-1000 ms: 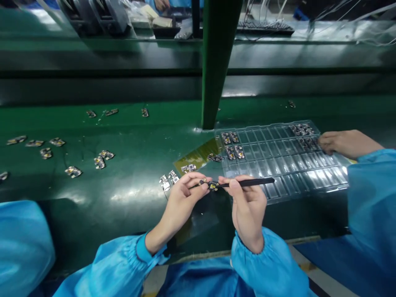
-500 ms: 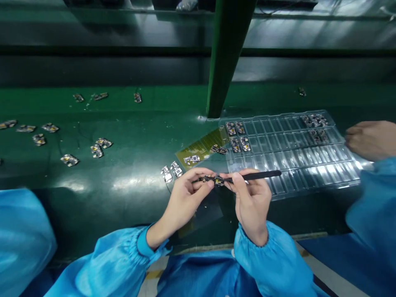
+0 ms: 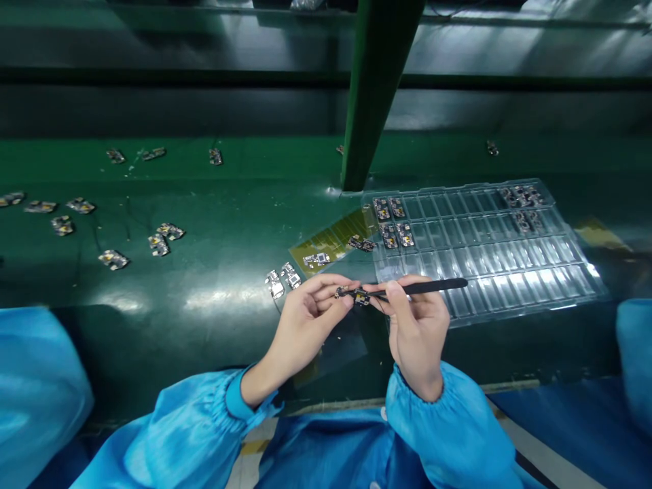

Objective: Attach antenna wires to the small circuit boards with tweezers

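Between finger and thumb, my left hand pinches a small circuit board above the green bench. My right hand is closed on black tweezers, whose tips reach the held board; their exact contact is too small to tell. Just beyond my hands, another board lies on a yellow ribbed sheet, and a dark board pair lies between that sheet and the clear tray. Two boards rest side by side left of my left hand.
The clear slotted tray holds several boards at its back corners. A green post rises behind it. Several boards are scattered on the left of the bench. Blue sleeves show at both sides; another yellow sheet lies far right.
A person's hand at the right edge of the tray has gone out of view and that sleeve has drawn back right, uncovering the yellow sheet. My hands have barely moved.
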A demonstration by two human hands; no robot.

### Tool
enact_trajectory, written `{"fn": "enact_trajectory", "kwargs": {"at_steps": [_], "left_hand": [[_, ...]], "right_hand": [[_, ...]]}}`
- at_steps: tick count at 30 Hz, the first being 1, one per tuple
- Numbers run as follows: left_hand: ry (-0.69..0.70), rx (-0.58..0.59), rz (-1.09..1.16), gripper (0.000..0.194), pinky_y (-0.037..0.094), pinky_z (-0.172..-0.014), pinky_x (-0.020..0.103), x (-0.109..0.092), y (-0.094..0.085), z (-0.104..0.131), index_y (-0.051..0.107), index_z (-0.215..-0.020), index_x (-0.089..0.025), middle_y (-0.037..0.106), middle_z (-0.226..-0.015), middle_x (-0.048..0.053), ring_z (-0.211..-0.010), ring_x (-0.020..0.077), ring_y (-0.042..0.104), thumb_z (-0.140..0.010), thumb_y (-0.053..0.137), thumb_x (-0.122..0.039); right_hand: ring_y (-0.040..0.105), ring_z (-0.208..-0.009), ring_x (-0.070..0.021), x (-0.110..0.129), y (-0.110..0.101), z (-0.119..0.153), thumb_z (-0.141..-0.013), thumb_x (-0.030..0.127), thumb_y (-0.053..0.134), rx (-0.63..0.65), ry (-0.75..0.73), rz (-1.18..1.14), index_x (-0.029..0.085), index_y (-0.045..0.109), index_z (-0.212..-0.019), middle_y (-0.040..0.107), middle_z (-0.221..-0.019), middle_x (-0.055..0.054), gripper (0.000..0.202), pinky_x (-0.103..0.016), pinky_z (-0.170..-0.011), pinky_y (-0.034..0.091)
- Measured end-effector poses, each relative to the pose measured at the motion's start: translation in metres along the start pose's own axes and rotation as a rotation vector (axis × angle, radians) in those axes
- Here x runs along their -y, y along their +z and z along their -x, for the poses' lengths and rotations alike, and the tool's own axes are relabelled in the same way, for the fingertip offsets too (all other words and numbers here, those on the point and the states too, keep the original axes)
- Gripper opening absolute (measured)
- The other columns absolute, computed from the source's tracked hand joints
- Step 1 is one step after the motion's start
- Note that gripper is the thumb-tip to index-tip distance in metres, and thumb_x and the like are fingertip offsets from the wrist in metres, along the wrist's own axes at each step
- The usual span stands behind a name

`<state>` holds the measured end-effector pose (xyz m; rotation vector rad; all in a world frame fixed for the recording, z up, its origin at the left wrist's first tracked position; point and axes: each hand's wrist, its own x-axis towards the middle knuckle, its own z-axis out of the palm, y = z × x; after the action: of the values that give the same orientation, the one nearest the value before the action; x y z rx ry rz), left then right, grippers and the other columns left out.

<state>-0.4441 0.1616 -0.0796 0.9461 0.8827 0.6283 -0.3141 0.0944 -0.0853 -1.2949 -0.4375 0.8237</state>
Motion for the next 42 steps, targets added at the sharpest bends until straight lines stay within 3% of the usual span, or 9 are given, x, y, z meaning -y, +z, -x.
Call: {"fn": "enact_trajectory", "kwargs": {"at_steps": [12,18,22,26,30,33,35,38,42], "left_hand": [[0.063,-0.006,-0.018,0.015,0.057,-0.081,0.017,-0.001,0.0,0.002,0.067,-0.094,-0.018,0.078,-0.099,0.003,-0.092,0.0122,0.073,-0.082,0.076,-0.017],[0.138,-0.097,-0.029,0.018,0.058,-0.076,0.015,0.002,0.001,0.0,0.065,-0.085,-0.018,0.077,-0.084,-0.001,-0.079,0.0091,0.073,-0.076,0.08,-0.013],[0.194,-0.137,-0.028,0.022,0.059,-0.075,0.016,0.002,0.002,0.002,0.064,-0.089,-0.018,0.077,-0.083,0.0,-0.079,0.0102,0.074,-0.075,0.08,-0.01],[0.265,-0.156,-0.018,0.02,0.059,-0.074,0.017,0.0,0.002,0.005,0.061,-0.079,-0.018,0.077,-0.081,0.0,-0.077,0.0106,0.074,-0.076,0.078,-0.008],[0.291,-0.16,-0.001,0.02,0.059,-0.072,0.017,-0.003,0.001,0.006,0.06,-0.078,-0.018,0.077,-0.082,0.001,-0.076,0.0102,0.073,-0.077,0.078,-0.008],[0.287,-0.165,0.001,0.02,0.058,-0.073,0.016,-0.003,-0.002,0.002,0.06,-0.078,-0.018,0.077,-0.082,0.0,-0.076,0.0092,0.073,-0.077,0.078,-0.009],[0.27,-0.143,0.004,0.019,0.057,-0.074,0.015,-0.002,-0.004,-0.001,0.062,-0.082,-0.018,0.076,-0.082,-0.001,-0.077,0.0086,0.072,-0.078,0.078,-0.01],[0.243,-0.081,0.007,0.019,0.056,-0.075,0.015,-0.001,-0.007,-0.002,0.064,-0.092,-0.019,0.073,-0.084,-0.001,-0.078,0.008,0.07,-0.08,0.077,-0.012],[0.26,-0.022,-0.012,0.019,0.055,-0.076,0.015,-0.001,-0.006,0.0,0.065,-0.096,-0.021,0.072,-0.086,-0.001,-0.08,0.008,0.069,-0.082,0.076,-0.013]], "right_hand": [[0.078,-0.08,-0.0186,0.0,0.003,0.005,-0.089,0.027,0.071,-0.019,-0.081,0.053,0.021,0.058,-0.091,0.074,-0.081,0.001,0.014,-0.028,-0.069,0.065],[0.077,-0.083,-0.0177,0.0,0.009,0.013,-0.091,0.017,0.065,0.02,-0.203,0.148,0.021,0.059,-0.094,0.072,-0.086,-0.001,0.008,-0.029,-0.072,0.065],[0.075,-0.09,-0.0196,-0.003,0.009,0.016,-0.089,0.004,0.062,0.084,-0.456,0.242,0.022,0.06,-0.098,0.07,-0.091,-0.002,0.02,-0.036,-0.078,0.065],[0.07,-0.102,-0.023,-0.003,0.003,0.015,-0.084,-0.002,0.063,0.179,-0.711,0.353,0.021,0.062,-0.104,0.066,-0.099,-0.005,0.03,-0.048,-0.092,0.061],[0.07,-0.099,-0.0206,0.001,0.0,0.015,-0.091,0.006,0.059,0.207,-0.89,0.41,0.021,0.06,-0.108,0.064,-0.099,-0.005,0.023,-0.049,-0.093,0.061],[0.07,-0.095,-0.0216,0.003,-0.001,0.018,-0.097,0.018,0.054,0.145,-1.069,0.431,0.021,0.06,-0.106,0.064,-0.098,-0.005,0.011,-0.046,-0.083,0.064],[0.07,-0.087,-0.0218,0.004,-0.002,0.017,-0.1,0.025,0.049,0.098,-1.005,0.383,0.022,0.06,-0.102,0.065,-0.092,-0.005,0.012,-0.044,-0.073,0.063],[0.067,-0.084,-0.0199,0.006,-0.003,0.013,-0.101,0.021,0.045,0.075,-0.722,0.451,0.022,0.061,-0.099,0.065,-0.087,-0.005,0.016,-0.038,-0.071,0.058],[0.064,-0.083,-0.0161,0.009,-0.003,0.005,-0.096,0.02,0.056,0.249,-0.467,0.682,0.02,0.064,-0.094,0.065,-0.09,-0.004,0.008,-0.029,-0.073,0.052]]}}
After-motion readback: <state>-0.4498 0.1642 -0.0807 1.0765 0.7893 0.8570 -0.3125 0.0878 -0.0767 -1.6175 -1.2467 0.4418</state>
